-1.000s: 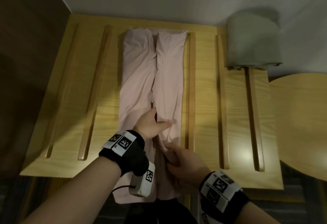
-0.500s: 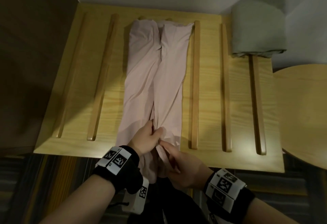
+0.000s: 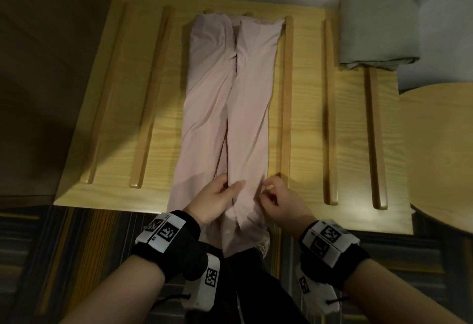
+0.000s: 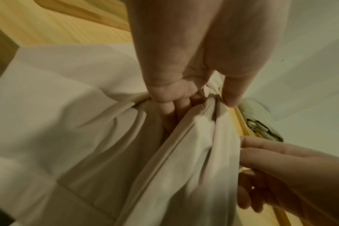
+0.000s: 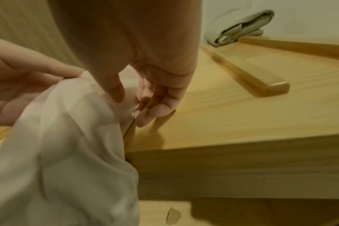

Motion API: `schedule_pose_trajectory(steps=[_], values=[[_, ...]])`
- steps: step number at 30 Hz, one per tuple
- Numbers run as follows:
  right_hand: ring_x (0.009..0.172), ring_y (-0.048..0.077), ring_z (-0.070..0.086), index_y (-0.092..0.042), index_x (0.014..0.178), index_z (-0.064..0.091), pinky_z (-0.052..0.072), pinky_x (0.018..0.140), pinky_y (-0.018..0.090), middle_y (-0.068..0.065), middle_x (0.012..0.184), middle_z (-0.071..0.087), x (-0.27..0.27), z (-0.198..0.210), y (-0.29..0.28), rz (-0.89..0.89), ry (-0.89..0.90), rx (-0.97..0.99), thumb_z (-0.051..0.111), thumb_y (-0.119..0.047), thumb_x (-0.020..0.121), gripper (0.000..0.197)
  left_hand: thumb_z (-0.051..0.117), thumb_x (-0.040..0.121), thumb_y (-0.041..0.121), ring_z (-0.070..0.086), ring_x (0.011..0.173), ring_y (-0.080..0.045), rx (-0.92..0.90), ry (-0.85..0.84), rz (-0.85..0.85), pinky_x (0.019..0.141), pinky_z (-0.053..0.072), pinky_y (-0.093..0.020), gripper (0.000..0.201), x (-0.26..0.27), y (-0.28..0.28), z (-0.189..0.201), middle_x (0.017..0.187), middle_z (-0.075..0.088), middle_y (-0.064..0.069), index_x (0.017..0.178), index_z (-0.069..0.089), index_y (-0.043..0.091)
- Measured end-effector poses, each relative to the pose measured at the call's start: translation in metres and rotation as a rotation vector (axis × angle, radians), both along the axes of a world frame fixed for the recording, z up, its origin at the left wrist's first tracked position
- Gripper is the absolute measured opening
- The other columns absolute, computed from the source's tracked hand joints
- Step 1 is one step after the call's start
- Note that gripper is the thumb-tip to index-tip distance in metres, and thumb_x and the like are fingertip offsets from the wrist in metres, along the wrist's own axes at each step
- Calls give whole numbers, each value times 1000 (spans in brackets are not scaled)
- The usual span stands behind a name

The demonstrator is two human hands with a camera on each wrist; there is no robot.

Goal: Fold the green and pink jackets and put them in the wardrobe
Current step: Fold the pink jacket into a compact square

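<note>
Both hands close on the near end of the pink jacket [image 3: 225, 108]: the left hand [image 3: 215, 199] has its fingers tucked into the central seam with the thumb laid over the cloth, which the left wrist view shows as a grip round a bunched fold, and the right hand [image 3: 277, 199] pinches the jacket's outer edge between thumb and curled fingers, plain in the right wrist view. Such paired holds at the hem suggest the next move is to lift that end and carry it toward the top of the frame, halving the long strip. Already folded lengthwise into two narrow panels, the jacket lies down the middle of the slatted wooden counter [image 3: 307, 144], its lower end hanging over the near edge at the bottom of the frame, likely because it is longer than the surface. At upper right the green jacket [image 3: 378, 31] sits folded, parked clear of the working area. No wardrobe is visible.
</note>
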State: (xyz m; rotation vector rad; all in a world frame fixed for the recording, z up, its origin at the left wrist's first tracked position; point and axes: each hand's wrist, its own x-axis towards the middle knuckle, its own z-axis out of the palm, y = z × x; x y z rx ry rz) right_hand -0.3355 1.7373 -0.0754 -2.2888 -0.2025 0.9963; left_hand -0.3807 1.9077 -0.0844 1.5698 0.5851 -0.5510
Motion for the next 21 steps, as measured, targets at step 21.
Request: schedule_pose_trajectory(steps=[21], values=[[85,24,61,-15,100,52,40,65,28,4,92,64,18,-15,13,233,-162,-352,42,-41,94,28,69,80,29,51,68,-10,565,-48,-245,59,37,-17,24,-43,13,-7,68,49,13,81,45,25]])
